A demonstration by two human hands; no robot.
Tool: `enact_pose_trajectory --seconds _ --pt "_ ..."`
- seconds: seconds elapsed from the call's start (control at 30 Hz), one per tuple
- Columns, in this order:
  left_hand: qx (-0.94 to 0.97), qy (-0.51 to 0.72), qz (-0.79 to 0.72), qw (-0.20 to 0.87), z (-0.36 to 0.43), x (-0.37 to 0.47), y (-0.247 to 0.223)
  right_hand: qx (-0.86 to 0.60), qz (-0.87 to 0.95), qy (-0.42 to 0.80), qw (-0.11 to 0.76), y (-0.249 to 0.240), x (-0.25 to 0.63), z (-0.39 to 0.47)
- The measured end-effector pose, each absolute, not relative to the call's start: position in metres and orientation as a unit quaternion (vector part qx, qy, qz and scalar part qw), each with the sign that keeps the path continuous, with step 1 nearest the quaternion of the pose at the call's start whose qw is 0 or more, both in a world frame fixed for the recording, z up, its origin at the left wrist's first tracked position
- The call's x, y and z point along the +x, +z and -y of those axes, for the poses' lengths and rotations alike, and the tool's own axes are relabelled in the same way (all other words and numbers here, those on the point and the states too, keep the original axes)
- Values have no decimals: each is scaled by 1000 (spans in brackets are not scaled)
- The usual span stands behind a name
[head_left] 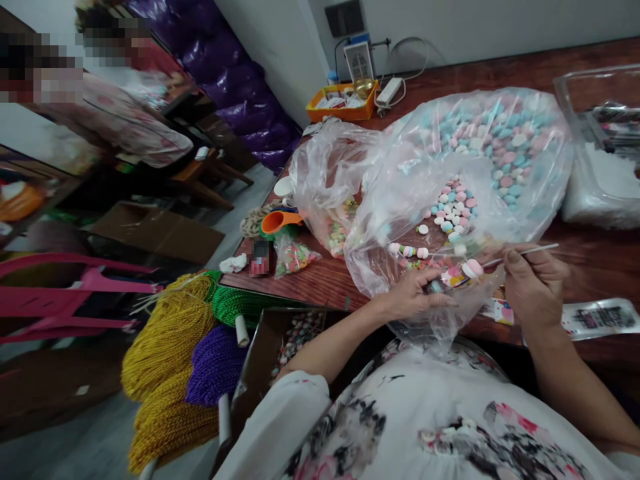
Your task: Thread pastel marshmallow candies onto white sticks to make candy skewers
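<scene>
A thin white stick [537,249] is pinched between the thumb and fingers of my right hand [535,283]. Its left end reaches a stack of pink and white candies [473,268]. Beside that stack, my left hand [413,293] grips a small piece with a colourful printed label [453,275]; its exact kind is unclear. Both hands are over the front edge of a large clear plastic bag [365,267]. Loose pastel candies [455,210] lie in the bag's mouth, near a short row of candies [410,251].
On the table [320,273] are a small bag of coloured candies [295,257], an orange scoop [280,220], a yellow tray [340,110] and a clear plastic box [600,180]. Yellow cord bundles [165,347] and an open carton [260,360] stand left below. Other people sit farther left.
</scene>
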State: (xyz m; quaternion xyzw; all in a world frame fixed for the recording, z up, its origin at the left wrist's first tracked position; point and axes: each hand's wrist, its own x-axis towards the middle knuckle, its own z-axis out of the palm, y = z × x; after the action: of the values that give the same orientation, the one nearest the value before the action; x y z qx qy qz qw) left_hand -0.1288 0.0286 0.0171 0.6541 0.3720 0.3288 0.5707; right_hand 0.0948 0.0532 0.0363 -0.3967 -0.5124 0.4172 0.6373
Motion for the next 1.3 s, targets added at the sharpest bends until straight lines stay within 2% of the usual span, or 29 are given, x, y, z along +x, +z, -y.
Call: enact_pose_trajectory --seconds 0.13,0.23,0.47,0.7,0.83,0.97,1.03,1.13,1.23,1.3 --pt "594 299 -359 655 -31 -125 31 -401 519 428 622 32 91 -53" --pt "572 306 -367 666 -31 -121 34 -398 518 436 619 29 89 -53" --pt "568 358 -386 633 -26 -113 25 -438 547 417 579 24 89 -48" --pt "650 339 -429 527 -28 -113 18 -398 531 485 569 14 82 -34" --pt "593 331 -414 607 -28 -117 26 -371 536 468 597 12 85 -34" --pt "528 270 -388 705 -28 -118 34 -339 618 421 571 24 85 -35" --pt "569 283 -385 670 -31 -117 35 -345 648 386 559 30 83 -36" --pt "679 303 -393 541 -34 -116 34 -393 647 345 554 32 84 -38" --pt "742 283 -428 431 -36 -119 35 -434 582 358 587 29 89 -42" --pt "753 269 -442 407 -35 -122 36 -432 553 379 604 30 93 -44"
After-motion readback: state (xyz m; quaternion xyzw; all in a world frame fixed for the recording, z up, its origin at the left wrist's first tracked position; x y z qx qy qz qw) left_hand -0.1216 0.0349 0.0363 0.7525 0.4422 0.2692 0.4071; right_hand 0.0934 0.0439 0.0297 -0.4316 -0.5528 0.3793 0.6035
